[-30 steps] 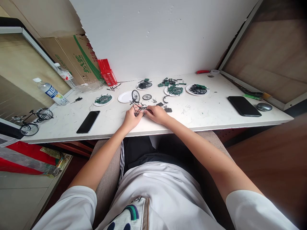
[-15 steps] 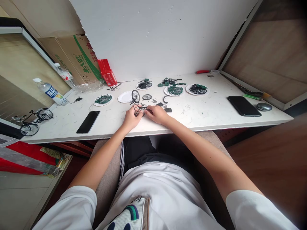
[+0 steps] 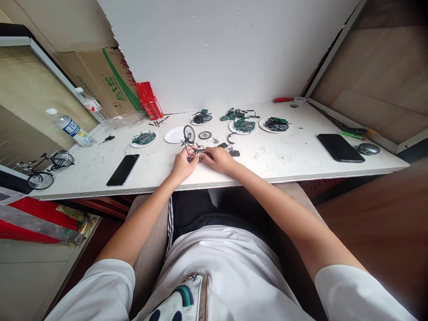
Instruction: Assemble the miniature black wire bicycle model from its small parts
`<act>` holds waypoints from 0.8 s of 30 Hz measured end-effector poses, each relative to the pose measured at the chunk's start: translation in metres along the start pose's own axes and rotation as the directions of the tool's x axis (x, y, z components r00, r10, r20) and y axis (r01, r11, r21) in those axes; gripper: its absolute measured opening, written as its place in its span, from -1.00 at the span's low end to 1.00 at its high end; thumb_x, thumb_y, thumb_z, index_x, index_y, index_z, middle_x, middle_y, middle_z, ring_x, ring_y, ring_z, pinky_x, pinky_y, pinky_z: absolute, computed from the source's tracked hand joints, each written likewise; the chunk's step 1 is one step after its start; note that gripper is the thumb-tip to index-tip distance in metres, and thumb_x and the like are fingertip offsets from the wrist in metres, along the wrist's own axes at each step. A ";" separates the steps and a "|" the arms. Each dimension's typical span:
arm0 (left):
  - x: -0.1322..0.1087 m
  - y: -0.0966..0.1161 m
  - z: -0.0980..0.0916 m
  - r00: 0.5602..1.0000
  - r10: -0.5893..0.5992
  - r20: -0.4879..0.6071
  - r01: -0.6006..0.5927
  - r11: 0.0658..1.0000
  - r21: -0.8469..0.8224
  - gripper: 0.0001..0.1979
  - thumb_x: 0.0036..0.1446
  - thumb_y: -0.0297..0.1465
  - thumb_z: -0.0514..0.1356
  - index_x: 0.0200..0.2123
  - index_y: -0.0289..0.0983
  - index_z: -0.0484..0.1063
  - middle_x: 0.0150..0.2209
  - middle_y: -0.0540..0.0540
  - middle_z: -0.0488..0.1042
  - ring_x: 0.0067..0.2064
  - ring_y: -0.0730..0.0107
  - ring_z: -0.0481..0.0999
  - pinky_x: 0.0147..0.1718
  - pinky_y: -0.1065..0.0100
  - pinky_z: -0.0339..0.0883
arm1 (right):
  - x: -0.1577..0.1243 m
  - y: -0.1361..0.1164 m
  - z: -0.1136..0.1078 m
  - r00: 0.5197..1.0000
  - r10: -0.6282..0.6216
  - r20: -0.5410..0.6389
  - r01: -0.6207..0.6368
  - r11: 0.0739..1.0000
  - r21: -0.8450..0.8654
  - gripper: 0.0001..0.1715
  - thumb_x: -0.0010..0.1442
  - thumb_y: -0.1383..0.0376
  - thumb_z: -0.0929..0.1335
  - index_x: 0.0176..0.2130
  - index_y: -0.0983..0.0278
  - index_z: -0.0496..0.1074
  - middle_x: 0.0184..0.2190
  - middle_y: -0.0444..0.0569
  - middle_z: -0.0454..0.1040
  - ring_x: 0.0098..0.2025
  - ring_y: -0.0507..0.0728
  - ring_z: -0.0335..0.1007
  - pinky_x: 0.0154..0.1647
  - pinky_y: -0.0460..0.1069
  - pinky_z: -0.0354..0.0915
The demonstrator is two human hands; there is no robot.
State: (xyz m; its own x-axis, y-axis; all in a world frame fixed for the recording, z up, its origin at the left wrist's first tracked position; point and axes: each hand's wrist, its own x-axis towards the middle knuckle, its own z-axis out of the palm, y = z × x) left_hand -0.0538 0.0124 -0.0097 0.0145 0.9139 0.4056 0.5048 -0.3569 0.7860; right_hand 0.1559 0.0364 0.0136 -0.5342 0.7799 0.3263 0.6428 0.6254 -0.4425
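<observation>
A small black model bicycle (image 3: pixel 189 134), partly built, is held between my hands near the front of the white table, its one fitted wheel pointing up and away from me. My left hand (image 3: pixel 184 165) is closed round the frame from the left. From the right, my right hand (image 3: pixel 219 159) pinches at the frame's other end; fingers hide what exactly they grip. Just beyond lies a loose spoked wheel (image 3: pixel 205 135). Small dark parts, among them a flat dark piece (image 3: pixel 234 153) and a curved black piece (image 3: pixel 230 138), rest to the right of my right hand.
Paper plates with green and black bicycle parts (image 3: pixel 244 126) stand along the back, beside a bare white plate (image 3: pixel 174 135). A finished model bicycle (image 3: pixel 50 167) and a phone (image 3: pixel 123 170) are at left, with a bottle (image 3: pixel 72 128). Another phone (image 3: pixel 340 148) lies at right.
</observation>
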 end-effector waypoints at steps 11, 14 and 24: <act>0.000 -0.001 0.000 1.000 0.015 -0.003 -0.015 1.000 0.003 -0.69 0.27 -0.33 0.31 0.07 -0.22 0.52 -0.25 -0.08 0.64 -0.16 0.20 0.68 -0.08 0.20 0.62 | 0.000 0.001 0.001 1.000 -0.006 -0.003 0.006 1.000 -0.005 -0.59 0.58 0.12 0.27 -0.19 0.29 0.54 -0.33 0.07 0.62 -0.34 0.15 0.41 -0.30 0.00 0.04; 0.000 0.000 0.000 1.000 0.011 -0.006 -0.011 1.000 0.007 -0.68 0.27 -0.33 0.31 0.07 -0.22 0.52 -0.24 -0.09 0.65 -0.15 0.19 0.68 -0.07 0.18 0.62 | 0.000 0.000 0.000 1.000 -0.007 -0.004 0.007 1.000 -0.007 -0.59 0.58 0.12 0.27 -0.18 0.30 0.54 -0.33 0.06 0.62 -0.34 0.15 0.40 -0.30 0.01 0.04; 0.000 0.001 0.000 1.000 0.006 -0.007 -0.006 1.000 -0.004 -0.69 0.26 -0.34 0.32 0.07 -0.22 0.53 -0.25 -0.08 0.64 -0.15 0.19 0.68 -0.06 0.18 0.62 | 0.000 0.001 0.001 1.000 -0.006 -0.005 0.006 1.000 -0.017 -0.60 0.58 0.12 0.27 -0.19 0.29 0.53 -0.31 0.08 0.63 -0.33 0.15 0.42 -0.30 0.00 0.04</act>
State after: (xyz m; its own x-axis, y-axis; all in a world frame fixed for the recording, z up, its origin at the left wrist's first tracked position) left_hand -0.0531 0.0126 -0.0094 0.0113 0.9103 0.4139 0.5009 -0.3634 0.7855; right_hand 0.1557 0.0370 0.0124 -0.5354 0.7759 0.3336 0.6485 0.6307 -0.4263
